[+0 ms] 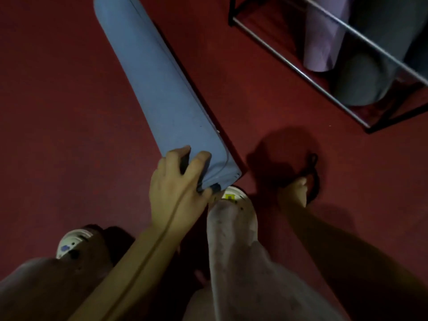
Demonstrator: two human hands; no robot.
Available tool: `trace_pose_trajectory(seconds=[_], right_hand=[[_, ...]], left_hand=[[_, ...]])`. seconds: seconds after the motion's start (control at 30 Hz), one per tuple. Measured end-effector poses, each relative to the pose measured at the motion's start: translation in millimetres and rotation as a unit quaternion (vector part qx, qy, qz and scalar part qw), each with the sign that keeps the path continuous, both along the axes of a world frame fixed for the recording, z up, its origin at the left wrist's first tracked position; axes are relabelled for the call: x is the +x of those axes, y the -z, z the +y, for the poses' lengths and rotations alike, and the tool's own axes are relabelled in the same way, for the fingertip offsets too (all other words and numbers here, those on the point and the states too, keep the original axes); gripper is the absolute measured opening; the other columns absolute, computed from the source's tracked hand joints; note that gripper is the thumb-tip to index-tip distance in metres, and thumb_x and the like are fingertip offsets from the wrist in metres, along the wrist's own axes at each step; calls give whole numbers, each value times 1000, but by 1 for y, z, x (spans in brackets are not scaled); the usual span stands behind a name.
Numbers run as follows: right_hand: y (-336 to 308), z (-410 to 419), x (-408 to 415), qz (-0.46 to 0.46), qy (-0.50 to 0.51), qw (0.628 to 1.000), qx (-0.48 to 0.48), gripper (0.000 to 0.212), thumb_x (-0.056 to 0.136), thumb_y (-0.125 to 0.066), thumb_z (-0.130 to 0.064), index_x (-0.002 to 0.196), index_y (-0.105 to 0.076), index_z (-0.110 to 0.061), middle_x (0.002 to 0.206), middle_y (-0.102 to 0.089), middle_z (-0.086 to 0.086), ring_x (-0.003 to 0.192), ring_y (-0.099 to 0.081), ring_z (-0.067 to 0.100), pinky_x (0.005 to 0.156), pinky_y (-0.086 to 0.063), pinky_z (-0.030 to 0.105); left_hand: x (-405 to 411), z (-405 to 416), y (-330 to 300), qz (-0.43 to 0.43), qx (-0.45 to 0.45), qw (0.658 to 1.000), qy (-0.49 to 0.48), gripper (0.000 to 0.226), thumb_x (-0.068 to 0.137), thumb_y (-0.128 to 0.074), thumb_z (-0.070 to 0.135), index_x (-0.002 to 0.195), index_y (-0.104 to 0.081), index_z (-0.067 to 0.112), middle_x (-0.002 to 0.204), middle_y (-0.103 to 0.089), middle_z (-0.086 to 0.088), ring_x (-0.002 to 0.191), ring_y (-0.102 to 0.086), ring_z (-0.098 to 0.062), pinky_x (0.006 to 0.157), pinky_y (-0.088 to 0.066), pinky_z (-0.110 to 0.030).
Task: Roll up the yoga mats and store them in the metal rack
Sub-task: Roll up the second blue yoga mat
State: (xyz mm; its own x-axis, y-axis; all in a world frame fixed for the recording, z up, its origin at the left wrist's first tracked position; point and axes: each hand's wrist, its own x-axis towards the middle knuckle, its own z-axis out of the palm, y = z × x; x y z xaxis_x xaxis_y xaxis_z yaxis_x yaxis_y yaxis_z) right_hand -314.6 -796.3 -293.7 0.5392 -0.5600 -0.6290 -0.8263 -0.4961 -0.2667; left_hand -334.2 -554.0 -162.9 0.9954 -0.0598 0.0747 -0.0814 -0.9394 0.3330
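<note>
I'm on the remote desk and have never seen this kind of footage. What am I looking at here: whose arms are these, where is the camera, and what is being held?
There is no machine here. This is one picture from a wide-angle camera worn on a person's head, looking down at their own arms, legs and shoes on a dark red floor.

The left hand grips the near end of a rolled blue yoga mat, which lies on the floor and stretches away toward the top of the picture. The right hand holds a thin black strap or cord; what it is exactly is too dark to tell.

At the upper right stands the metal rack, an open frame of thin bars. Inside it are already a rolled purple mat and a rolled grey mat. The blue mat is still outside the rack.
</note>
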Motion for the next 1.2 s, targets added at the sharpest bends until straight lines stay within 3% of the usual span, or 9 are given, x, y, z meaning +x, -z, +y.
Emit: trace_pose_trajectory(seconds=[0.1, 0.2, 0.27, 0.33, 0.57, 0.77, 0.87, 1.0, 1.2], right_hand=[[-7, 19, 5, -60, 30, 996, 55, 47, 87, -57, -11, 127, -37, 4, 125, -52, 26, 114, -53, 41, 91, -44, 42], [-38, 41, 21, -106, 99, 980, 134, 54, 79, -56, -30, 126, -48, -5, 113, -62, 20, 102, -61, 35, 88, -50, 42], [-66, 51, 31, -117, 110, 957, 242, 35, 80, -51, -28, 106, -59, -6, 88, -64, 16, 70, -68, 19, 66, -58, 33], [-108, 64, 39, -106, 138, 905, 388, 13, 92, -44, -5, 82, -52, -3, 66, -57, 13, 38, -57, 7, 38, -46, 18], [-315, 99, 39, -265, -82, 780, 561, 22, 93, -41, 5, 93, -53, -13, 65, -71, -2, 50, -59, 2, 38, -35, 15], [-460, 131, -25, -335, -234, 688, 600, 20, 95, -43, 2, 96, -54, -15, 91, -70, -4, 69, -61, 4, 63, -44, 24], [-502, 138, -68, -340, -310, 664, 590, 22, 94, -42, 4, 92, -57, -12, 87, -70, -1, 63, -61, 6, 60, -50, 20], [-528, 152, -104, -305, -420, 663, 540, 25, 92, -41, 5, 91, -62, -9, 79, -69, 5, 61, -61, 10, 45, -45, 18], [-559, 168, -121, -282, -544, 698, 371, 28, 84, -50, 16, 91, -68, -5, 64, -65, 3, 49, -56, 7, 46, -43, 15]], left_hand=[[0, 6, -4, 0, 3, 1000, 17, 62, 56, -79, 19, 114, -59, 21, 118, -56, -18, 90, -56, -35, 61, -42, -32], [0, 12, -16, 5, 3, 1000, 3, 62, 58, -80, 18, 117, -61, 20, 121, -56, -16, 96, -55, -36, 61, -40, -30], [-1, 19, -33, -7, 0, 1000, -12, 62, 61, -79, 15, 120, -61, 19, 124, -55, -14, 100, -55, -37, 61, -43, -31], [-2, 29, -61, -29, -25, 998, -40, 62, 66, -76, 17, 126, -59, 21, 124, -55, -11, 104, -54, -36, 65, -48, -35], [-33, 57, -229, -86, -78, 986, -123, 57, 73, -69, 35, 128, -54, 28, 113, -59, -1, 98, -57, -21, 74, -46, -32], [-105, 58, -352, -79, -26, 988, -129, 38, 76, -69, 36, 108, -60, 19, 95, -64, 2, 85, -61, -21, 74, -55, -42], [-140, 58, -391, -42, -11, 991, -124, 34, 74, -71, 34, 101, -64, 13, 94, -65, -5, 83, -60, -22, 72, -53, -40], [-167, 76, -399, 29, -16, 991, -127, 55, 72, -76, 37, 117, -53, 15, 105, -55, 1, 90, -55, -18, 73, -48, -31], [-162, 102, -395, 17, -126, 983, -134, 66, 71, -81, 33, 127, -51, 16, 122, -58, -2, 98, -55, -16, 77, -44, -27]])
